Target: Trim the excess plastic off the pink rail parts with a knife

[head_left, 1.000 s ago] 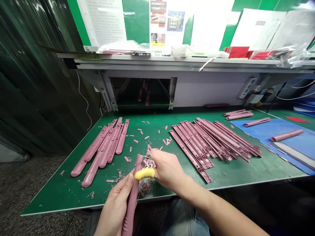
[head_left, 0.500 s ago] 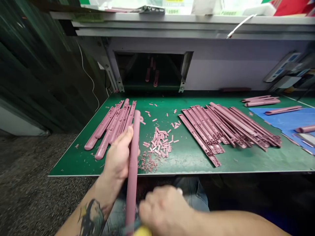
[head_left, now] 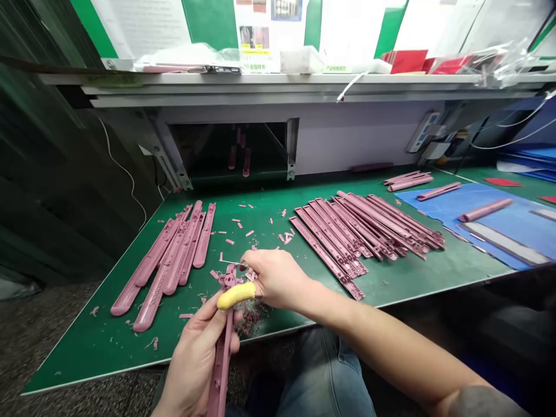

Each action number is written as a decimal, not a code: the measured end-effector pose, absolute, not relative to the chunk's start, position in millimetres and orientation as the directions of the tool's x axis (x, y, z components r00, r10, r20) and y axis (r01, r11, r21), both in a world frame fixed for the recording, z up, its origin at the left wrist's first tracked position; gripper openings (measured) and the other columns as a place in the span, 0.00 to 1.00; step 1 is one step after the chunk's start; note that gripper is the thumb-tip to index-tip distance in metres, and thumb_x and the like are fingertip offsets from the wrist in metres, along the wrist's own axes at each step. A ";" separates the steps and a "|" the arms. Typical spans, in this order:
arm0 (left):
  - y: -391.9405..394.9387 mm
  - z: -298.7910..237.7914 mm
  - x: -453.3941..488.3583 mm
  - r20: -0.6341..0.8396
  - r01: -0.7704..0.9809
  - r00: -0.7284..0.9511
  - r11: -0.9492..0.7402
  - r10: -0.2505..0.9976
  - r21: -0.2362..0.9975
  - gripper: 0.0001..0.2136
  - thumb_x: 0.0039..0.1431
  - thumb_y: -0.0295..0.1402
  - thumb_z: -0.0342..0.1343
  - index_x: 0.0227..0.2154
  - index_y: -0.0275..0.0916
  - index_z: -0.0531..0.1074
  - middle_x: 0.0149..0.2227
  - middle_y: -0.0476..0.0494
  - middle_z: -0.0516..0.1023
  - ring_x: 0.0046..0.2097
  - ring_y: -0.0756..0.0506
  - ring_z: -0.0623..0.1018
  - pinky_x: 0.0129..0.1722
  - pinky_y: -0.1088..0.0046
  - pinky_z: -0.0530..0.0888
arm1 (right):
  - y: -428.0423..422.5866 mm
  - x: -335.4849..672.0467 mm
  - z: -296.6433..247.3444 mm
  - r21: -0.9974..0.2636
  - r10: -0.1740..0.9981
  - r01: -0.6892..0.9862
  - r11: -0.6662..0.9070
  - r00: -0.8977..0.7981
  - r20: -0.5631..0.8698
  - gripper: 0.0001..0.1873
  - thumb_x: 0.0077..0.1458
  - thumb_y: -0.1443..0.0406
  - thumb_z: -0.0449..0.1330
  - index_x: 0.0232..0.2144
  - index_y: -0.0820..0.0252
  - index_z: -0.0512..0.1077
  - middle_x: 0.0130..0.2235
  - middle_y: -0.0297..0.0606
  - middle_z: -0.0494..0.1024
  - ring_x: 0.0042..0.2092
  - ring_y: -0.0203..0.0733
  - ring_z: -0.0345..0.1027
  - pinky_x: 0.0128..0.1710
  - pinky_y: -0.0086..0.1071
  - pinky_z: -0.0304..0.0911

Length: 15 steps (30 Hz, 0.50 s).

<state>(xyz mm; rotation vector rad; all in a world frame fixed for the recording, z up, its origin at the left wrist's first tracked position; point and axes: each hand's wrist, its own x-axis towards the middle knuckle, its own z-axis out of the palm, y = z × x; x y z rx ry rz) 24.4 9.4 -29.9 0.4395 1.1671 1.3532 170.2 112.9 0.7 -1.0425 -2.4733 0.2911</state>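
My left hand point(head_left: 191, 362) is wrapped round a long pink plastic strip point(head_left: 220, 353), held upright over the bench's front edge with its ribbed side towards me. My right hand point(head_left: 271, 278) is closed on a thin metal blade point(head_left: 232, 262), with a yellow finger cot point(head_left: 236, 295) on its thumb pressed against the strip's top end. Below the hands lie pink trimmings and shavings point(head_left: 249, 318).
A row of pink strips point(head_left: 171, 260) lies at the left of the green bench point(head_left: 104, 341), a larger pile of pink strips point(head_left: 360, 231) at the right. A blue mat point(head_left: 504, 223) with more pieces is at far right. A chute opening point(head_left: 234, 153) sits under the shelf.
The strip has been turned so its ribbed side faces me. My right hand came up from its lower end to its top end, and my left hand slid lower.
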 end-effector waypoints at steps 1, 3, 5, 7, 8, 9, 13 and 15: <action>9.5 -30.7 24.8 -0.393 -0.552 -0.204 0.226 0.897 0.803 0.14 0.52 0.30 0.63 0.43 0.38 0.75 0.28 0.48 0.78 0.23 0.54 0.75 0.23 0.84 0.74 | 111.2 169.7 1.2 -0.327 0.713 0.633 0.701 -0.631 0.307 0.25 0.55 0.43 0.55 0.32 0.60 0.69 0.30 0.34 0.75 0.29 0.37 0.65 0.25 0.28 0.43; 10.9 -30.4 25.5 -0.387 -0.598 -0.234 0.181 0.892 0.781 0.09 0.53 0.24 0.61 0.38 0.34 0.77 0.32 0.44 0.79 0.32 0.51 0.78 0.35 0.79 0.77 | 108.5 169.8 2.5 -0.283 0.702 0.642 0.712 -0.643 0.306 0.26 0.57 0.43 0.52 0.30 0.60 0.68 0.29 0.34 0.74 0.27 0.36 0.64 0.24 0.28 0.40; 14.2 -27.6 26.5 -0.373 -0.609 -0.257 0.150 0.892 0.779 0.08 0.54 0.22 0.58 0.37 0.33 0.77 0.33 0.43 0.79 0.34 0.51 0.78 0.38 0.79 0.76 | 104.5 169.6 2.3 -0.258 0.688 0.638 0.725 -0.655 0.313 0.27 0.59 0.43 0.49 0.28 0.60 0.67 0.28 0.35 0.73 0.27 0.36 0.64 0.24 0.29 0.40; 21.4 -22.8 26.1 -0.363 -0.615 -0.266 0.133 0.893 0.777 0.08 0.54 0.20 0.56 0.37 0.33 0.76 0.32 0.44 0.78 0.32 0.52 0.77 0.34 0.80 0.76 | 91.1 168.2 -2.9 -0.252 0.647 0.596 0.762 -0.698 0.305 0.25 0.61 0.45 0.49 0.28 0.60 0.67 0.27 0.35 0.73 0.26 0.37 0.64 0.24 0.29 0.41; 27.2 -20.2 24.5 -0.354 -0.621 -0.265 0.122 0.897 0.774 0.08 0.54 0.19 0.56 0.36 0.33 0.76 0.31 0.45 0.78 0.30 0.53 0.77 0.32 0.81 0.75 | 78.4 167.2 -8.0 -0.251 0.613 0.560 0.789 -0.735 0.290 0.23 0.61 0.47 0.51 0.28 0.60 0.67 0.27 0.35 0.73 0.25 0.37 0.64 0.23 0.29 0.41; 34.4 -17.6 21.7 -0.340 -0.630 -0.264 0.105 0.903 0.769 0.08 0.55 0.20 0.55 0.36 0.33 0.76 0.30 0.46 0.76 0.28 0.53 0.75 0.30 0.81 0.74 | 61.6 166.6 -14.6 -0.250 0.572 0.517 0.818 -0.776 0.265 0.20 0.60 0.49 0.54 0.29 0.59 0.67 0.27 0.34 0.73 0.25 0.37 0.63 0.23 0.29 0.41; 67.2 -11.3 -1.0 -0.282 -0.684 -0.285 0.012 0.916 0.729 0.07 0.58 0.20 0.51 0.29 0.34 0.73 0.27 0.49 0.71 0.26 0.56 0.72 0.27 0.83 0.72 | -17.8 173.3 -50.2 -0.271 0.314 0.269 0.924 -0.940 0.136 0.10 0.52 0.59 0.63 0.27 0.57 0.67 0.24 0.31 0.73 0.21 0.37 0.61 0.19 0.31 0.41; 75.5 -10.9 -11.2 -0.280 -0.710 -0.278 -0.001 0.919 0.704 0.08 0.59 0.20 0.50 0.28 0.34 0.71 0.28 0.49 0.69 0.25 0.57 0.70 0.27 0.85 0.71 | -31.1 180.3 -64.7 -0.326 0.156 0.109 0.939 -0.980 0.125 0.11 0.52 0.62 0.64 0.24 0.56 0.66 0.20 0.27 0.71 0.20 0.35 0.60 0.18 0.31 0.42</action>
